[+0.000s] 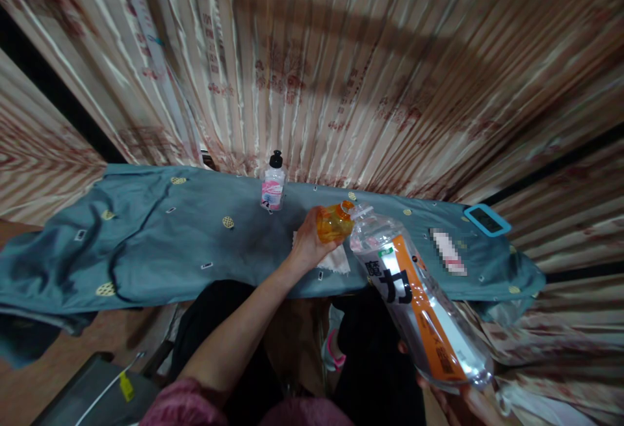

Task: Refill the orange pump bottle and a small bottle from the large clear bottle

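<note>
The cloth-covered counter (160, 237) lies mostly bare on its left half. A small bottle (273, 182) stands near the back edge, close to the curtain (370, 75). On the right, a blue device (486, 220) sits near the counter's far corner.

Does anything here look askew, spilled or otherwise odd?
Nothing spilled. The teal patterned cloth lies rumpled, sagging at its left end. The left hand grips the orange cap of a large clear bottle, which the right hand holds tilted.
</note>
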`<state>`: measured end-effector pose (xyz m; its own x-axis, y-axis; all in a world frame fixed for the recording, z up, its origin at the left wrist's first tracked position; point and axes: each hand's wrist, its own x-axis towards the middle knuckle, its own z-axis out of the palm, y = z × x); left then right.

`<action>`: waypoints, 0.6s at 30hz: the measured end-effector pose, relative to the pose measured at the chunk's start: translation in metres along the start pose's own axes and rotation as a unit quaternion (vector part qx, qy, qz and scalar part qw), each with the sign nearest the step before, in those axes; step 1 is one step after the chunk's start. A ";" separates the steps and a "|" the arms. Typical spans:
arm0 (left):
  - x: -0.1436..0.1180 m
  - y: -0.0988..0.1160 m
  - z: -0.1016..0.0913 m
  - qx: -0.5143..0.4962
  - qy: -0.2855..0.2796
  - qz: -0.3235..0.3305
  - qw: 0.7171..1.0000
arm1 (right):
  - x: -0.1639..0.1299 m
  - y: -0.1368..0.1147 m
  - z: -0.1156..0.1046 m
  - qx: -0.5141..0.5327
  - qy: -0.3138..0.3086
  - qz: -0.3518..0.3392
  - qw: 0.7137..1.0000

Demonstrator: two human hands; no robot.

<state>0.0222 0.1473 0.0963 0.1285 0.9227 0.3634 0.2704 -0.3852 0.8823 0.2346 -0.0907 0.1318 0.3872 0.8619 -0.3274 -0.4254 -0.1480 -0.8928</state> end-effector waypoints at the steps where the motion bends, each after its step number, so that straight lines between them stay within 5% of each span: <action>1: 0.000 0.000 0.000 0.001 0.000 -0.003 1.000 | -0.001 0.000 0.000 0.002 -0.002 0.002 1.000; 18: 0.004 0.002 0.001 0.003 0.008 -0.013 1.000 | -0.001 0.001 0.005 -0.012 -0.025 -0.004 1.000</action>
<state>0.0239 0.1504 0.0994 0.1059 0.9327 0.3448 0.2783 -0.3607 0.8902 0.2302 -0.0895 0.1328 0.3499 0.8859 -0.3047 -0.4031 -0.1512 -0.9026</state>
